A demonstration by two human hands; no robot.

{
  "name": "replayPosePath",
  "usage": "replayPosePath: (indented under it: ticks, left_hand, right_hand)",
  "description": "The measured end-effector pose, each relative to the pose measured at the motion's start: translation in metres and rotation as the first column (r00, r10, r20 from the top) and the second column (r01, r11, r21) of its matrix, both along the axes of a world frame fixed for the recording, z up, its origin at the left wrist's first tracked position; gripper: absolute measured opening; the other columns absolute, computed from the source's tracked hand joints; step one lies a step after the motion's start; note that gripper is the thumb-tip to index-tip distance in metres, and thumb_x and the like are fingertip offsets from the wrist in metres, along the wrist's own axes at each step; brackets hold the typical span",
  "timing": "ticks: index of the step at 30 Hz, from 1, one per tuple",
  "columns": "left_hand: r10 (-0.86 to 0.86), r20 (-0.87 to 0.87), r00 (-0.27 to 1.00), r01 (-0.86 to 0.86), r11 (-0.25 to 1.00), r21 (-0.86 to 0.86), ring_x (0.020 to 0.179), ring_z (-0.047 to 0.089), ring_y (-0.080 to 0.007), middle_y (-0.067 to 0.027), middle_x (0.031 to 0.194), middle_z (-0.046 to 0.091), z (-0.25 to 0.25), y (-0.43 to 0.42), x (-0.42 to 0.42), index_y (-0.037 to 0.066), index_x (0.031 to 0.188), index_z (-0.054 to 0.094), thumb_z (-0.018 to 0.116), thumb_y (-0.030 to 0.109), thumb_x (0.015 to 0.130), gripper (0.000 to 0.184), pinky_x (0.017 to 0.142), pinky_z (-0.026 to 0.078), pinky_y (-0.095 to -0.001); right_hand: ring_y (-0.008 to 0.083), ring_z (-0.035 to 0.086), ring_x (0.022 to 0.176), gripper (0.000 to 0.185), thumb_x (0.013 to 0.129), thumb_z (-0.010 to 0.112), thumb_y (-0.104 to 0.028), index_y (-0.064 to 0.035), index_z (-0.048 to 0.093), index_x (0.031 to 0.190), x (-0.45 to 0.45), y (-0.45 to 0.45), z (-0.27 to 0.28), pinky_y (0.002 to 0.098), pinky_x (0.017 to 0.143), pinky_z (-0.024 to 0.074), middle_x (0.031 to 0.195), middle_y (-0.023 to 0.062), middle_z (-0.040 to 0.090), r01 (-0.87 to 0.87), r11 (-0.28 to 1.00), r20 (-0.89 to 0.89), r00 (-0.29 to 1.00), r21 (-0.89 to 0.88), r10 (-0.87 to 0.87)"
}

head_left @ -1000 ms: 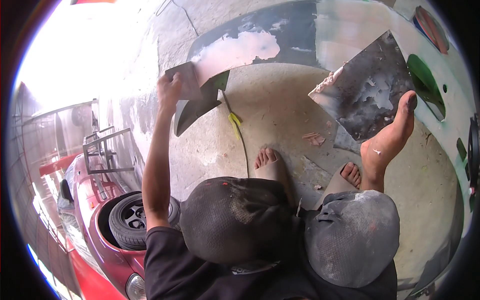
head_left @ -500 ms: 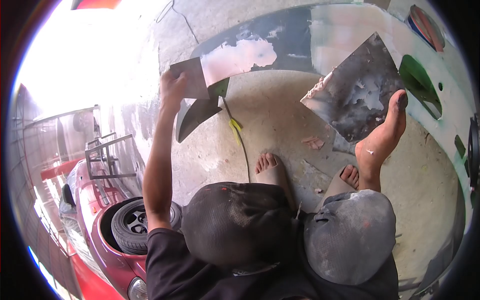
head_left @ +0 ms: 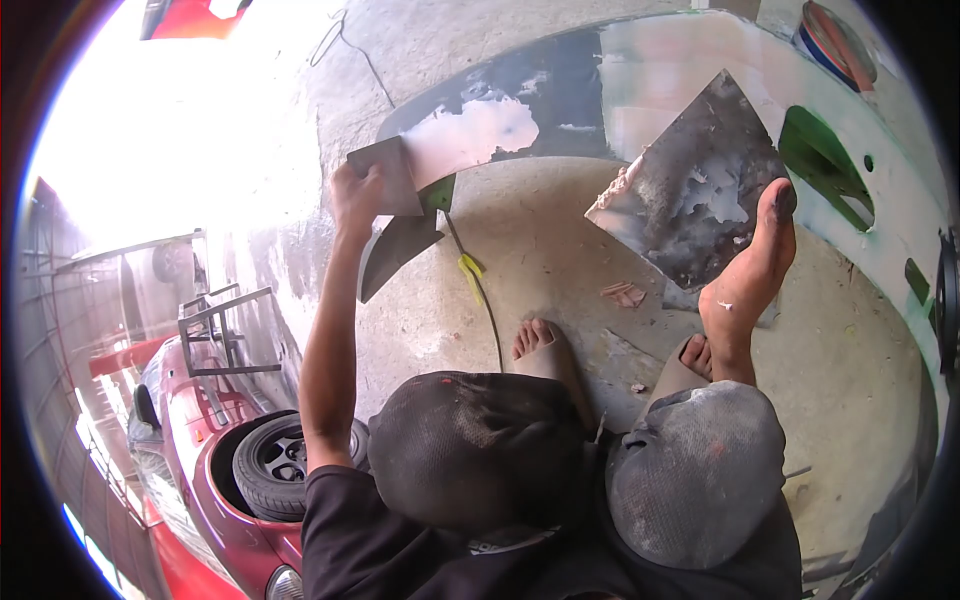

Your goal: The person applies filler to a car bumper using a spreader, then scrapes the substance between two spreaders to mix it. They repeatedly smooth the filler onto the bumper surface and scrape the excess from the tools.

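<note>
My left hand [head_left: 357, 205] is closed on a flat grey filler spreader [head_left: 390, 175]. The spreader lies at the left end of a curved car bumper [head_left: 570, 120], over the edge of a pale pink filler patch [head_left: 470, 130]. On the right, my right hand [head_left: 745, 270] supports a dark square mixing board [head_left: 690, 190], thumb at its edge and fingers hidden beneath. Whitish smears cover the board, and pink filler is built up along its left edge. The bumper shows dark grey, pink and pale green areas.
A red car [head_left: 215, 450] with a loose wheel [head_left: 275, 460] stands at lower left, near a metal frame [head_left: 225, 330]. A cable with a yellow tie [head_left: 470, 268] crosses the floor. Filler scraps [head_left: 624, 294] lie by my feet. A round tin [head_left: 835, 45] sits upper right.
The whole view has shifted slightly, the left side lower and the right side further left. Both hands keep their holds, with little visible movement relative to the bumper.
</note>
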State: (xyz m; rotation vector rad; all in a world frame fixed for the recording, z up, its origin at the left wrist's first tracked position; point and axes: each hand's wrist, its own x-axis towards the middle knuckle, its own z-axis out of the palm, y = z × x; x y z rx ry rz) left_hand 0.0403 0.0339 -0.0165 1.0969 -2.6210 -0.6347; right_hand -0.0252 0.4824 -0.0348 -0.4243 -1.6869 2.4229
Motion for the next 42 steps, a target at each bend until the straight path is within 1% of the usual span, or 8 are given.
replayPosePath:
  ticks: [7, 21, 27, 28, 31, 32, 38, 42]
  left_hand:
    - [-0.122, -0.229, 0.966, 0.168, 0.966, 0.196, 0.071, 0.062, -0.0111, -0.0061, 0.081, 0.07, 0.03, 0.046, -0.016, -0.004, 0.097, 0.072, 0.063, 0.011, 0.086, 0.02, 0.063, 0.048, -0.03]
    - [-0.121, -0.14, 0.983, 0.14, 0.98, 0.14, 0.066, 0.059, -0.0114, -0.0076, 0.073, 0.067, 0.012, 0.05, -0.028, -0.006, 0.093, 0.07, 0.059, 0.009, 0.084, 0.021, 0.059, 0.047, -0.0318]
    - [-0.116, -0.166, 0.979, 0.133, 0.987, 0.092, 0.069, 0.06, -0.0108, -0.0064, 0.077, 0.068, 0.029, 0.062, -0.037, -0.005, 0.095, 0.07, 0.062, 0.011, 0.085, 0.021, 0.061, 0.048, -0.0304]
    - [-0.164, -0.218, 0.962, 0.208, 0.959, 0.195, 0.069, 0.061, -0.0112, -0.007, 0.08, 0.069, 0.029, 0.071, -0.038, -0.006, 0.095, 0.07, 0.063, 0.012, 0.086, 0.021, 0.062, 0.049, -0.0303]
    - [-0.227, -0.076, 0.971, 0.237, 0.957, 0.169, 0.077, 0.064, -0.013, -0.0074, 0.091, 0.071, 0.038, 0.093, -0.048, -0.004, 0.104, 0.07, 0.066, 0.012, 0.09, 0.022, 0.068, 0.052, -0.0286]
    - [-0.236, -0.092, 0.967, 0.245, 0.965, 0.094, 0.076, 0.063, -0.0128, -0.0081, 0.09, 0.071, 0.03, 0.093, -0.05, -0.004, 0.104, 0.07, 0.065, 0.012, 0.089, 0.023, 0.068, 0.051, -0.0289]
    - [-0.237, -0.246, 0.94, 0.289, 0.936, 0.201, 0.074, 0.063, -0.0117, -0.0077, 0.081, 0.07, 0.032, 0.106, -0.049, -0.006, 0.095, 0.071, 0.062, 0.011, 0.084, 0.022, 0.066, 0.05, -0.0294]
    - [-0.245, -0.129, 0.961, 0.255, 0.964, 0.071, 0.072, 0.063, -0.0122, -0.0074, 0.082, 0.07, 0.025, 0.089, -0.052, -0.005, 0.096, 0.071, 0.062, 0.009, 0.085, 0.02, 0.064, 0.05, -0.0293]
  right_hand:
    - [0.0211, 0.049, 0.121, 0.059, 0.099, 0.059, -0.041, 0.0055, 0.054, 0.134, 0.001, 0.002, 0.004, 0.0347, 0.107, 0.0371, 0.134, 0.0121, 0.053, -0.058, 0.998, 0.021, 0.998, 0.016, 0.057]
    - [0.0198, 0.044, 0.134, 0.055, 0.1, 0.057, -0.033, 0.0059, 0.051, 0.139, 0.001, 0.003, 0.012, 0.0337, 0.116, 0.0275, 0.144, 0.012, 0.05, -0.034, 0.997, 0.074, 0.996, -0.066, 0.039]
    - [0.019, 0.044, 0.134, 0.05, 0.101, 0.054, -0.028, 0.0057, 0.052, 0.138, 0.001, 0.01, 0.013, 0.0335, 0.116, 0.0276, 0.144, 0.0115, 0.052, -0.022, 0.999, 0.054, 0.998, -0.032, 0.024]
    - [0.019, 0.044, 0.134, 0.05, 0.101, 0.054, -0.028, 0.0058, 0.052, 0.138, 0.001, 0.01, 0.014, 0.0335, 0.116, 0.0278, 0.144, 0.0115, 0.052, -0.021, 0.998, 0.055, 0.998, -0.058, 0.024]
    - [0.0188, 0.045, 0.134, 0.049, 0.101, 0.055, -0.027, 0.0064, 0.053, 0.137, -0.001, 0.012, 0.016, 0.0336, 0.116, 0.0285, 0.145, 0.0118, 0.051, -0.019, 0.983, 0.029, 0.999, -0.182, 0.024]
    - [0.0188, 0.045, 0.134, 0.049, 0.101, 0.055, -0.027, 0.0066, 0.052, 0.137, -0.001, 0.014, 0.015, 0.0336, 0.116, 0.0287, 0.145, 0.0119, 0.051, -0.002, 0.99, 0.053, 0.999, -0.139, 0.009]
    - [0.0195, 0.046, 0.135, 0.052, 0.1, 0.056, -0.027, 0.0075, 0.048, 0.139, -0.001, 0.013, 0.015, 0.0341, 0.117, 0.0289, 0.144, 0.0133, 0.051, 0.028, 0.998, 0.163, 0.986, -0.064, -0.017]
    - [0.0202, 0.044, 0.137, 0.054, 0.1, 0.055, -0.027, 0.0079, 0.046, 0.14, 0.0, 0.014, 0.012, 0.0342, 0.118, 0.028, 0.145, 0.0145, 0.05, 0.002, 0.996, 0.137, 0.991, -0.09, 0.011]
